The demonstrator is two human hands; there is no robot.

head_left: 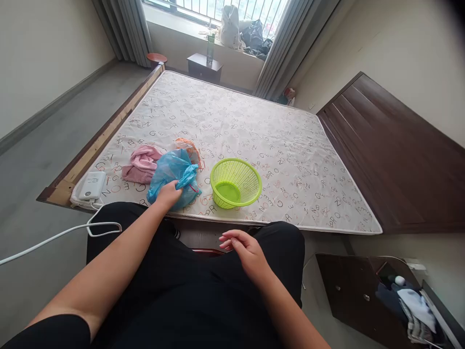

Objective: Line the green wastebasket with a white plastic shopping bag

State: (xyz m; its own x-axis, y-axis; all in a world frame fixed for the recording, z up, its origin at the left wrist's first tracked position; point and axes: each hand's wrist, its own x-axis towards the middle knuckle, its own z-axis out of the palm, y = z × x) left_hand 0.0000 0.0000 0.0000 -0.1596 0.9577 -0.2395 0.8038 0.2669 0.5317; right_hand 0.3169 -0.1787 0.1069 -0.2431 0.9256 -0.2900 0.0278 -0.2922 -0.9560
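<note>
My left hand is closed on the gathered part of a blue plastic bag lying on the mattress. What the bag contains cannot be made out. Behind it shows an orange plastic bag, and a pink cloth lies crumpled on its left. Just right of the blue bag stands a green plastic basket, upright, with nothing in it. Over my lap, apart from the mattress, my right hand holds nothing, its fingers loosely bent and partly apart.
A white power bank with a white cable sits at the mattress's left corner. To the right are the dark headboard and a dark cabinet with clothes on top. A nightstand bearing a bottle stands by the window.
</note>
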